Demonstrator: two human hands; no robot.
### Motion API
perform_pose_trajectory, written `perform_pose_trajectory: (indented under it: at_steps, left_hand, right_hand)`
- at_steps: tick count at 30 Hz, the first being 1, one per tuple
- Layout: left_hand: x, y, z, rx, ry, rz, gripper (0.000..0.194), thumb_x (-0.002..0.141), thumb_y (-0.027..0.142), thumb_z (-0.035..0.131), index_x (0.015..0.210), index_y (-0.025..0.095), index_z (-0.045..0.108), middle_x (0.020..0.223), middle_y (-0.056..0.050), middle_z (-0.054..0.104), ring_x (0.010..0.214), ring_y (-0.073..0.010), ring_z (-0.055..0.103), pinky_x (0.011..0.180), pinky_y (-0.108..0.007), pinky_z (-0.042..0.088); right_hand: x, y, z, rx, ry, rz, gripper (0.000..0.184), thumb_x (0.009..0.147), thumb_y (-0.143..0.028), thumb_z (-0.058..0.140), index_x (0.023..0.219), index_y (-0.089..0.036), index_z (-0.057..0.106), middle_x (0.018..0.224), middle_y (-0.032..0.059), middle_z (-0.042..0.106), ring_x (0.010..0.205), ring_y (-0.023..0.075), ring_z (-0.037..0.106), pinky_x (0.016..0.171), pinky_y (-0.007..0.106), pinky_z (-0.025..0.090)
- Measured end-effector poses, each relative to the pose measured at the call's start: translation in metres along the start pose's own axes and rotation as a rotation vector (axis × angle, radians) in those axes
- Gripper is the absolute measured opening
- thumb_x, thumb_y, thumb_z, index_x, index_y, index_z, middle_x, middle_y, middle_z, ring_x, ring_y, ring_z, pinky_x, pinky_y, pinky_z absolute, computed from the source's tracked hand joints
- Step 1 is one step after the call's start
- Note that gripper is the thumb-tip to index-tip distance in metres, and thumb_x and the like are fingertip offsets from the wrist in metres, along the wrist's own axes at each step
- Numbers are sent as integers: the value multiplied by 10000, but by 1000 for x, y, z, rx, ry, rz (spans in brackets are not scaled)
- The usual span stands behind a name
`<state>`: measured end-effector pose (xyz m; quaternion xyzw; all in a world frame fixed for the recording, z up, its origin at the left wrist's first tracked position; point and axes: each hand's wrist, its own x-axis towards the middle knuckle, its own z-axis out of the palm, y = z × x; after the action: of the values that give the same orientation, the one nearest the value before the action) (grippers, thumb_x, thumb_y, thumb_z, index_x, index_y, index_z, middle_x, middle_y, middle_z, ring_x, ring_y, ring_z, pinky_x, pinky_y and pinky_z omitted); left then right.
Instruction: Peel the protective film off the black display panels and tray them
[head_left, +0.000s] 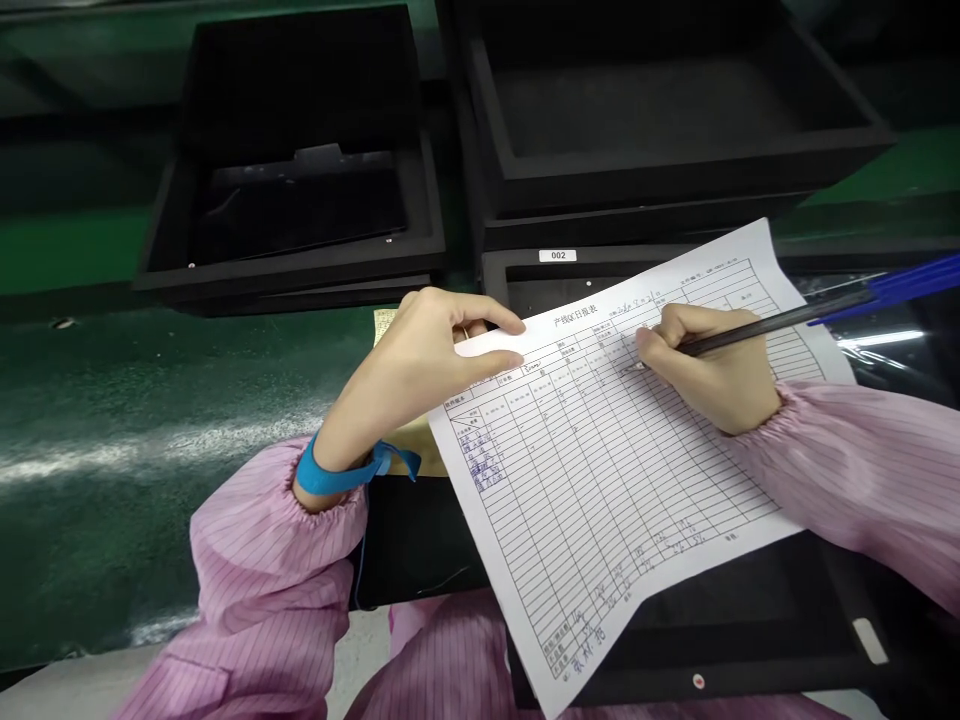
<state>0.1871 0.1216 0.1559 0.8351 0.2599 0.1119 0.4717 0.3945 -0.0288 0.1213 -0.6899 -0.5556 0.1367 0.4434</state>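
Observation:
A white printed form point(615, 480) with a ruled table lies tilted across a black tray point(750, 610) in front of me. My right hand point(712, 365) is closed around a black pen point(765, 328), its tip touching the upper rows of the form. My left hand point(427, 355) pinches the form's top left corner between thumb and fingers and holds the sheet down. A blue wrist strap point(337, 475) circles my left wrist. Both arms wear pink striped sleeves.
Two stacks of black foam trays stand at the back: one on the left point(292, 260) with a dark panel inside, one on the right point(660, 170), above a tray labelled 002 point(558, 256). A green conveyor belt point(135, 440) runs on the left. Blue pens point(900, 285) stick in from the right.

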Motion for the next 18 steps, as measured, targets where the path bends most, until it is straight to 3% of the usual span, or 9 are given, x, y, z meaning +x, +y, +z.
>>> perform_pose_trajectory:
  at_steps: [9,14,18]
  left_hand:
    - [1,1,1,4,1,-25,168,747,245,710,908,210,742,907,10,744,807,-137,678,778,-261,525]
    - [1,2,2,1,-2,-40,181,750,263,707,922,213,739,933,4,740,834,-145,676,761,-261,520]
    - [1,2,1,21,-9,-48,184,749,290,705,916,218,733,869,-1,724,778,-150,666,712,-276,510]
  right_hand:
    - [0,1,2,-83,-12,-147,337,731,-45,540,522,-145,296,440,-53,289,404,25,247,362,165,197]
    - [2,5,1,63,16,-46,344,714,-47,559,498,-148,311,433,-52,304,388,27,269,350,162,201]
    - [2,12,-1,184,116,-5,325,856,-144,509,577,-183,346,433,-67,336,327,43,300,309,166,250]
